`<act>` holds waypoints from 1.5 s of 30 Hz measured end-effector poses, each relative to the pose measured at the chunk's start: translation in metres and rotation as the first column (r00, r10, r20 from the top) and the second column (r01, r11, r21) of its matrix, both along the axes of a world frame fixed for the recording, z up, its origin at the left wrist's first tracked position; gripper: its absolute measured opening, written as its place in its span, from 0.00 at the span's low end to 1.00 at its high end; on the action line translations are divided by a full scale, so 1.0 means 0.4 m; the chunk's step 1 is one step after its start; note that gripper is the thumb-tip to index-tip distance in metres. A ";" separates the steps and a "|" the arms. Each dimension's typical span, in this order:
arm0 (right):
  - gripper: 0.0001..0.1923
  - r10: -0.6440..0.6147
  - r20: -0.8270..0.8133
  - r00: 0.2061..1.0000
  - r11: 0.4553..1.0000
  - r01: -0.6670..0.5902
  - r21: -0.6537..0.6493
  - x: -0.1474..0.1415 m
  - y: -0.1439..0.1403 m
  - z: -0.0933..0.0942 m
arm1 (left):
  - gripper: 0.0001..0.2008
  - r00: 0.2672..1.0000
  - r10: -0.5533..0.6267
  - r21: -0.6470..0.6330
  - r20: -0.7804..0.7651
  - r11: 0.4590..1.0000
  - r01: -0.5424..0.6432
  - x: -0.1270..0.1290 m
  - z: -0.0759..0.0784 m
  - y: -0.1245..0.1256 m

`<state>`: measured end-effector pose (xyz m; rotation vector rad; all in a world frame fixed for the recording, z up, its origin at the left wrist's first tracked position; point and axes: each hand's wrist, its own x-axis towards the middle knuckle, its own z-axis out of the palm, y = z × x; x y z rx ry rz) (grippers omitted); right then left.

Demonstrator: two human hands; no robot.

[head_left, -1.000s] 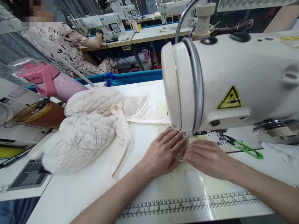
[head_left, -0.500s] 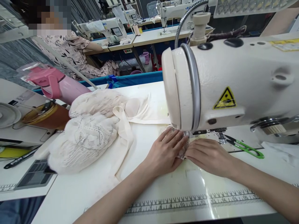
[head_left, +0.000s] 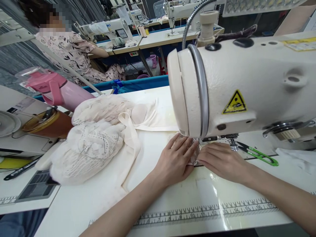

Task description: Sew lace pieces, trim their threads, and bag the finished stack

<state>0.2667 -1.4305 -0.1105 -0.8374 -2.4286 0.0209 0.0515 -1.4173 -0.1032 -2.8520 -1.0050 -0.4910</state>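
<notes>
A piece of pale lace fabric (head_left: 195,157) lies under the sewing machine head (head_left: 212,89), mostly covered by my hands. My left hand (head_left: 174,158) rests flat on it with the fingers stretched toward the needle area. Right beside it, my right hand (head_left: 222,161) has its fingers together and bent down, pinching the lace edge near the presser foot. The needle itself is hidden behind the machine head. Green-handled thread snips (head_left: 261,157) lie just beyond my right hand.
Left on the white table (head_left: 158,204) sits a heap of cream lace garments (head_left: 86,149) with a trailing strap (head_left: 132,141). Behind stand a pink bottle (head_left: 66,92) and a brown container (head_left: 46,126). A white cloth (head_left: 296,159) lies at right. Another person (head_left: 71,52) sits at a farther table.
The view has shifted slightly. My right hand has moved a little away from me, and my left hand keeps nearly the same place on the lace.
</notes>
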 end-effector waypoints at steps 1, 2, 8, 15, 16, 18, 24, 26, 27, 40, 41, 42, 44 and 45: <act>0.09 -0.008 0.005 1.000 1.000 0.008 0.006 0.001 0.000 0.001 | 0.25 1.000 0.003 0.004 -0.002 1.000 -0.003 0.000 0.000 0.000; 0.09 -0.016 0.012 1.000 1.000 0.015 0.013 0.002 0.001 0.003 | 0.25 1.000 0.004 0.009 -0.003 1.000 -0.004 0.001 0.000 0.000; 0.09 -0.055 0.084 0.995 0.995 0.048 0.083 0.009 0.006 0.019 | 0.25 0.999 0.025 0.013 -0.027 1.000 -0.024 0.004 0.001 -0.002; 0.09 -0.068 0.081 0.994 0.998 0.066 0.024 0.019 0.015 0.025 | 0.26 0.999 0.041 -0.034 -0.023 0.999 -0.042 0.001 -0.002 0.001; 0.08 -0.071 0.079 0.994 0.997 0.071 0.010 0.020 0.016 0.025 | 0.26 0.999 0.044 -0.042 -0.023 0.998 -0.045 0.000 -0.003 0.002; 0.08 -0.075 0.083 0.994 0.997 0.076 -0.011 0.023 0.018 0.026 | 0.26 0.999 0.047 -0.052 -0.021 0.998 -0.048 0.000 -0.004 0.002; 0.08 -0.056 0.102 0.993 0.997 0.062 -0.049 0.032 0.023 0.025 | 0.29 0.998 0.065 -0.107 -0.021 0.992 -0.067 -0.001 -0.010 0.005; 0.09 -0.064 0.106 0.992 0.996 0.070 -0.050 0.034 0.024 0.023 | 0.30 0.997 0.072 -0.130 -0.020 0.989 -0.074 -0.001 -0.010 0.006; 0.09 -0.069 0.110 0.992 0.996 0.075 -0.047 0.035 0.025 0.023 | 0.30 0.997 0.075 -0.139 -0.018 0.987 -0.077 -0.002 -0.010 0.007; 0.04 -0.034 0.088 0.996 0.999 0.034 0.003 0.025 0.025 0.026 | 0.30 0.995 0.097 -0.234 0.003 0.968 -0.093 -0.008 -0.010 0.003; 0.05 -0.023 0.083 0.996 1.000 0.023 0.000 0.022 0.023 0.028 | 0.30 0.995 0.096 -0.230 0.006 0.969 -0.092 -0.008 -0.011 0.003; 0.05 -0.015 0.077 0.997 1.000 0.016 -0.005 0.019 0.021 0.030 | 0.30 0.995 0.096 -0.222 0.012 0.971 -0.091 -0.009 -0.013 0.003; 0.05 -0.012 0.064 0.998 1.000 0.012 -0.006 0.013 0.018 0.035 | 0.30 0.995 0.098 -0.197 0.030 0.976 -0.090 -0.011 -0.020 0.003; 0.05 -0.013 0.061 0.998 1.000 0.013 -0.001 0.009 0.017 0.038 | 0.29 0.994 0.099 -0.182 0.042 0.979 -0.090 -0.012 -0.023 0.003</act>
